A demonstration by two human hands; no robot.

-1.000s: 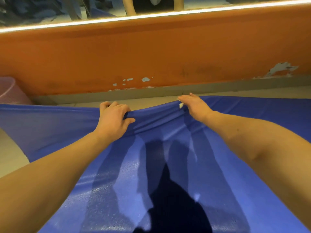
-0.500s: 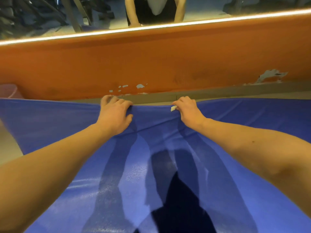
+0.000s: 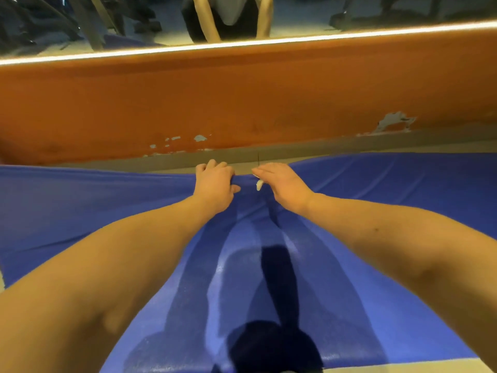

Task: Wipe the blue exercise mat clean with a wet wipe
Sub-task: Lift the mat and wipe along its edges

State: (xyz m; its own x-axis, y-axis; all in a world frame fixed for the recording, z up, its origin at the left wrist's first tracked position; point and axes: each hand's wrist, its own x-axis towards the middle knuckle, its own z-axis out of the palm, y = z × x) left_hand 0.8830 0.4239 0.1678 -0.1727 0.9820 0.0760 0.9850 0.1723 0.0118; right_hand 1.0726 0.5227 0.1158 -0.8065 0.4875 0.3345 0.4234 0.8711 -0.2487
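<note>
On the floor [image 3: 403, 368], hard against the foot of a wall, the blue exercise mat [image 3: 80, 211] spreads across nearly the whole width of the view. Its surface is finely textured and catches a dull sheen, and creases run out from its far edge, where it rises a little. Dark, overlapping shadows [image 3: 274, 345] of the person's head and arms fall down its middle.

The left hand [image 3: 215, 184] grips that far edge, with the fingers curled over it and the thumb on the near side. The right hand [image 3: 285, 184] lies just beside it on the same edge, its fingers stretched nearly straight. A small white wet wipe [image 3: 259, 185] pokes out from under its thumb side, between the two hands. Whether the thumb pinches the wipe or the hand merely presses it cannot be told.

Beyond the mat runs a thin pale band of floor, then a grey skirting [image 3: 349, 146], then the orange wall [image 3: 242, 103]. Its paint is chipped [image 3: 395, 121] in several spots low down. A bright light strip [image 3: 269, 41] caps the orange band. Above it a mirror [image 3: 309, 12] reflects the person's arms and torso, along with dim gym equipment.
</note>
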